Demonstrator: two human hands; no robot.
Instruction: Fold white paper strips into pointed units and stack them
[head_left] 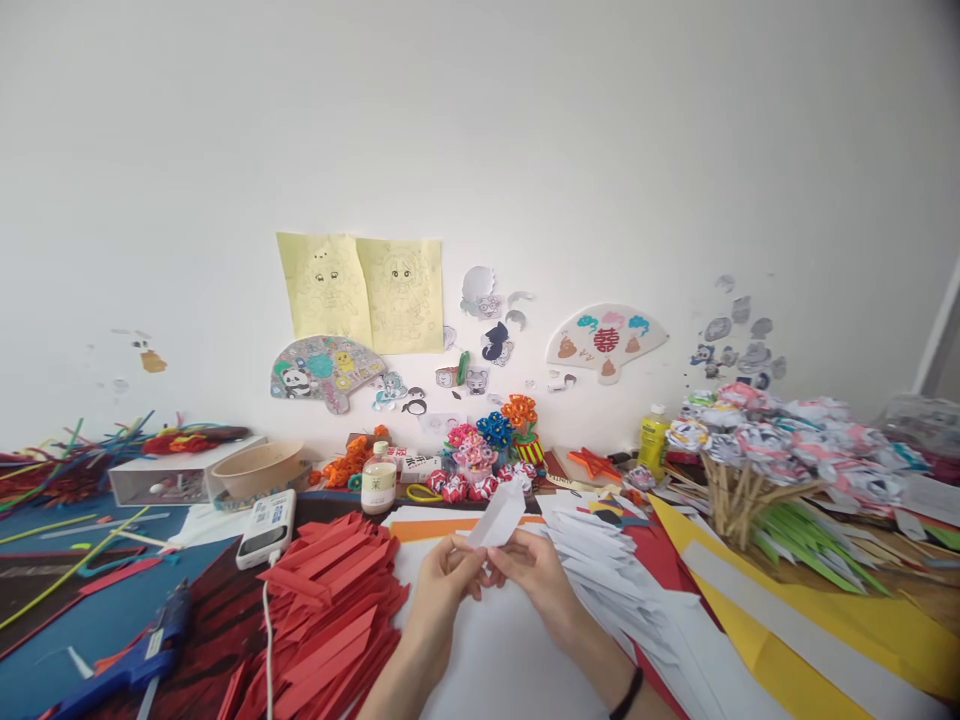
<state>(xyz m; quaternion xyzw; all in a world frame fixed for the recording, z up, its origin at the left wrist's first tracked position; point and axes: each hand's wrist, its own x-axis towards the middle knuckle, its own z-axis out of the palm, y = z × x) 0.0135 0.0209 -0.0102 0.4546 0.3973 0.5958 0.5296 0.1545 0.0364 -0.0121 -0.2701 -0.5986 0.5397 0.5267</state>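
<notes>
Between my two hands is a white paper strip (501, 515), folded and pointing up and away from me. My left hand (452, 572) pinches its lower end from the left. From the right, my right hand (531, 568) pinches the same end, its fingertips close to the left ones. Beneath them lies white paper (491, 655). A heap of folded red paper strips (330, 610) is left of my left hand. Right of my right hand spreads a pile of white paper strips (611, 575).
A blue glue gun (142, 650) lies at the front left, near a white power bank (266, 528) with a cable. Behind my hands stand a bottle (379, 480) and flower crafts (480, 450). Yellow paper (795, 620) and paper flowers on sticks (750, 450) occupy the right.
</notes>
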